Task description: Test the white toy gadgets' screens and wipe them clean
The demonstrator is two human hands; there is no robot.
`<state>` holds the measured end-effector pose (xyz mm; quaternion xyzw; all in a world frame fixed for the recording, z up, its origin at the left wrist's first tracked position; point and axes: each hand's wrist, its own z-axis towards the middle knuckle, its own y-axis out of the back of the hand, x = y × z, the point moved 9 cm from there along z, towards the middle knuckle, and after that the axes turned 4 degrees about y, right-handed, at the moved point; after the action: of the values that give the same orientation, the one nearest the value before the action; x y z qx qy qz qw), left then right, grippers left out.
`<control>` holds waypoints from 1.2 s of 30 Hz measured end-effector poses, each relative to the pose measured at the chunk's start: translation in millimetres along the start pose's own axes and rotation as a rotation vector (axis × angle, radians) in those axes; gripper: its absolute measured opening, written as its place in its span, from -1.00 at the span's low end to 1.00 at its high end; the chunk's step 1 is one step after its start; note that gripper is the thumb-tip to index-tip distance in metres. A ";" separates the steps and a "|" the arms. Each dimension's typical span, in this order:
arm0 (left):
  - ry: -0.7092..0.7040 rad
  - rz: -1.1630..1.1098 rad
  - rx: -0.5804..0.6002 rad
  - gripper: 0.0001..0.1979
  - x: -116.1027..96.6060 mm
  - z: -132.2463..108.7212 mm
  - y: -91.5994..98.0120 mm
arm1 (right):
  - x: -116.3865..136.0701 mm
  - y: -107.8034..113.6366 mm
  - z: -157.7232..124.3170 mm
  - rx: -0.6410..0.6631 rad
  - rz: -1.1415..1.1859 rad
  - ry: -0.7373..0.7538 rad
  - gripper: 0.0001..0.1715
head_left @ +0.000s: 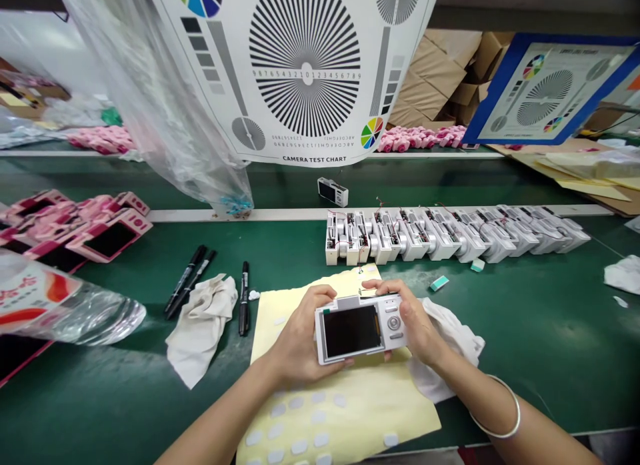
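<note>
Between my two hands is a white digital camera (pixel 353 333), its dark screen and round button pad facing me. My left hand (pixel 300 338) wraps the camera's left end, with fingers beneath it. At the right end my right hand (pixel 417 321) grips it, the thumb beside the buttons and fingers over the top edge. Below the camera lies a yellow sheet (pixel 360 411) dotted with small pale stickers. A white cloth (pixel 450 338) sits partly behind my right wrist. Beyond the sheet stands a row of white camera bodies (pixel 415 235) with circuitry and thin wires exposed.
A camera test chart (pixel 305 71) hangs ahead. Pink cameras (pixel 107 235) are piled at left, near a plastic bottle (pixel 65 305). Several black markers (pixel 244 298) and a crumpled cloth (pixel 203 325) lie left of the sheet. One white camera (pixel 333 191) stands on the back ledge.
</note>
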<state>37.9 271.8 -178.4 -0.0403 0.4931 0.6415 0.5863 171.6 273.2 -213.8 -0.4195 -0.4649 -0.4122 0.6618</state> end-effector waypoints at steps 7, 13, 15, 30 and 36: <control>-0.014 -0.012 0.004 -0.43 1.3 -1.2 -1.2 | -3.0 1.2 -0.3 -0.002 0.003 0.004 -0.58; -0.021 -0.003 0.011 -0.41 1.0 -0.9 -1.5 | -1.6 0.8 -1.4 -0.005 0.009 0.014 -0.58; -0.031 -0.004 0.005 -0.41 0.1 -0.8 -1.1 | -1.0 0.7 -1.7 -0.009 0.001 0.011 -0.59; -0.109 0.059 -0.062 -0.39 -7.0 -3.0 3.1 | -2.8 -1.4 -2.6 -0.010 0.019 -0.041 -0.57; -0.071 0.050 -0.081 -0.50 -7.7 0.5 7.1 | -13.8 -4.6 -0.4 0.004 0.134 -0.144 -0.56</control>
<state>34.9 267.8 -169.1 -0.0289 0.4464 0.6764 0.5851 164.2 273.6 -226.3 -0.4770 -0.4829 -0.3348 0.6536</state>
